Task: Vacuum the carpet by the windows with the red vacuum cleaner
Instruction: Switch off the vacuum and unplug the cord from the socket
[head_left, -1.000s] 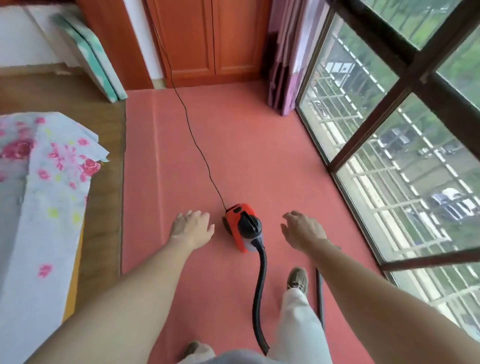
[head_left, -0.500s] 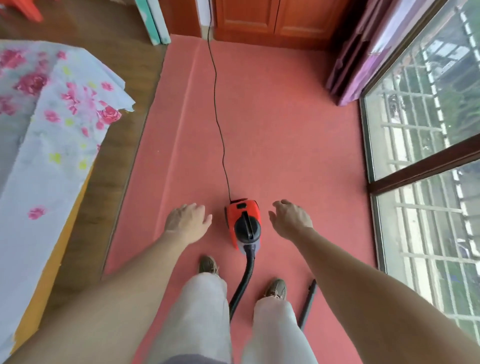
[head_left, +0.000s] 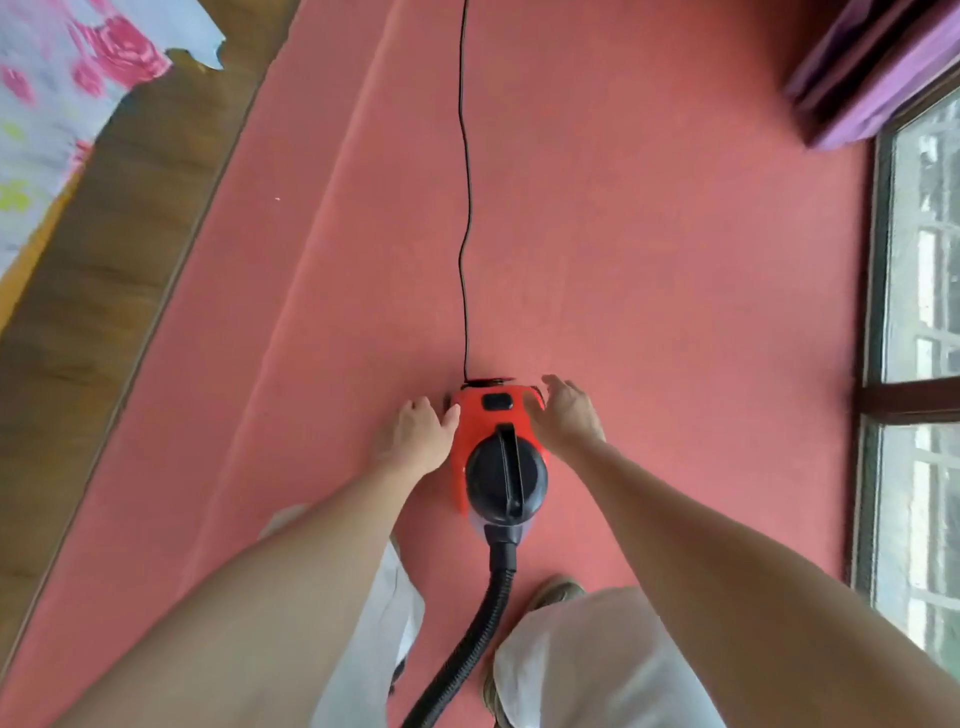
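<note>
A small red vacuum cleaner (head_left: 491, 421) with a black round top and handle stands on the red carpet (head_left: 649, 249). Its black ribbed hose (head_left: 470, 644) runs back between my legs. Its thin black power cord (head_left: 466, 208) stretches away across the carpet. My left hand (head_left: 418, 434) is at the vacuum's left side, fingers relaxed, thumb touching the red body. My right hand (head_left: 566, 413) is at its right side, fingers spread loosely over the upper right corner. Neither hand grips anything.
Windows (head_left: 919, 291) with a dark frame line the carpet's right edge. A purple curtain (head_left: 878, 73) hangs at the top right. Wooden floor (head_left: 104, 249) lies left of the carpet, with a floral cloth (head_left: 57, 88) at the top left.
I have leaned down over the vacuum. Both hands have closed in from the carpet on either side to the vacuum's body.
</note>
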